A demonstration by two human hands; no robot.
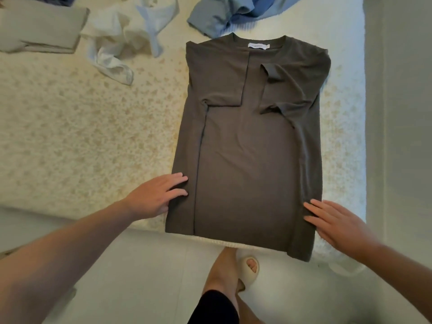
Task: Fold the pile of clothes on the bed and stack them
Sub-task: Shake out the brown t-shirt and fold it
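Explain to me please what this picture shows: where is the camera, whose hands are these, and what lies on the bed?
There is one picture, from a camera worn on a person's head, looking down. There is no machine. The left hand and right hand lie flat on the lower edges of a dark T-shirt; nothing is gripped. The shirt lies on the bed, its sides and sleeves already folded inward. Farther away lie a folded beige garment, crumpled white clothes and blue clothes, still unfolded.
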